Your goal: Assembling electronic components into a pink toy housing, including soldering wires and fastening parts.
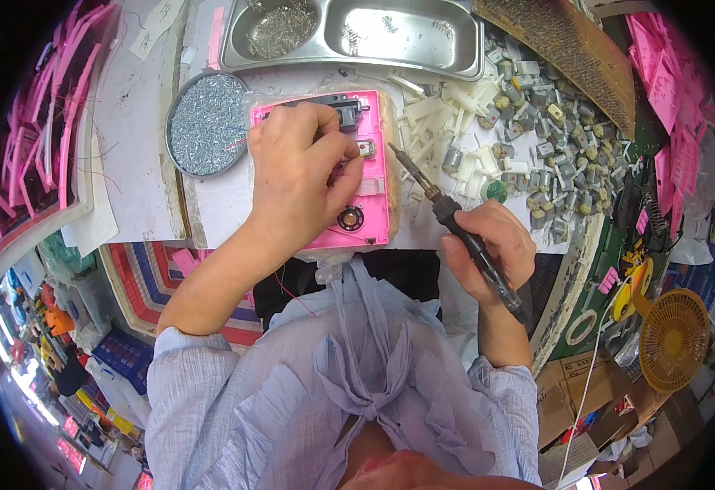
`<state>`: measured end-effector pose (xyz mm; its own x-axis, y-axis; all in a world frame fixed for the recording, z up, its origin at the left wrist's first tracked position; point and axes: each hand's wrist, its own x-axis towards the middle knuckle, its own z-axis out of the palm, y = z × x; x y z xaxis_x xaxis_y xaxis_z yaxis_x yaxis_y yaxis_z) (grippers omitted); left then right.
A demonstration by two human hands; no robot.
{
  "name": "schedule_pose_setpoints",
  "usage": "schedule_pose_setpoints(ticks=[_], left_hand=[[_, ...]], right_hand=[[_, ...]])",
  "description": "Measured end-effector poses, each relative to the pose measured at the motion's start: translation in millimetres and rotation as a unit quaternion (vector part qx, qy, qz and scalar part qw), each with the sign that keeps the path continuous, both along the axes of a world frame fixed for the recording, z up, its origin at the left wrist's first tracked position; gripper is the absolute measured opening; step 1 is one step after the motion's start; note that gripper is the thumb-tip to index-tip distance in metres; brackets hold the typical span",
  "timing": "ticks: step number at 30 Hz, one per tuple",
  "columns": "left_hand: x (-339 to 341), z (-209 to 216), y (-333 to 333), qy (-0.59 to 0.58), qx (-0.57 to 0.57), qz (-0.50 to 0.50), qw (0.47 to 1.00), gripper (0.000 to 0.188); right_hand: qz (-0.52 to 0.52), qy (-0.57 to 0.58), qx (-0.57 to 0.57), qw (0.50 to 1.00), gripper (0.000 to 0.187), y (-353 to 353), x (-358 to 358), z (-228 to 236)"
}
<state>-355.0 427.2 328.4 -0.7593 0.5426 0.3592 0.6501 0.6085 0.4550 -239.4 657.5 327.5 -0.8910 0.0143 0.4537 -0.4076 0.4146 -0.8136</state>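
My right hand (495, 247) grips a soldering iron (465, 224) with a black handle. Its thin tip points up and left, just beside a pink plastic housing (371, 214). That housing lies on the table with a black part along its top and a small round speaker (350, 217) near its bottom. Over the housing is my left hand (300, 167), fingers pinched together; what they hold, if anything, is hidden. A small silver motor (366, 148) sits right beside those fingertips.
Left of the housing stands a round tin of screws (208, 124). A metal tray (406, 37) with small metal parts is at the back. White plastic parts (455, 106) and many small motors (549, 147) lie heaped on the right. More pink housings (668, 90) are piled at far right.
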Motion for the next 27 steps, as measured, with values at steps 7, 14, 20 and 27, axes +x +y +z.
schedule_pose_setpoints(ticks=[7,14,20,27], left_hand=[[0,3,-1,-0.009,-0.008,-0.001,1.000,0.016],[0,3,1,-0.006,-0.006,0.009,1.000,0.014],[-2,4,9,0.008,-0.032,0.024,0.999,0.013],[-2,5,8,0.009,-0.056,0.027,0.998,0.013]], right_hand=[[-0.005,0.015,0.000,1.000,0.032,2,-4,-1],[0.008,0.009,-0.005,1.000,0.029,3,-6,-3],[0.010,0.012,0.012,1.000,0.036,1,-12,-10],[0.017,0.014,0.003,1.000,0.037,-4,-16,-15]])
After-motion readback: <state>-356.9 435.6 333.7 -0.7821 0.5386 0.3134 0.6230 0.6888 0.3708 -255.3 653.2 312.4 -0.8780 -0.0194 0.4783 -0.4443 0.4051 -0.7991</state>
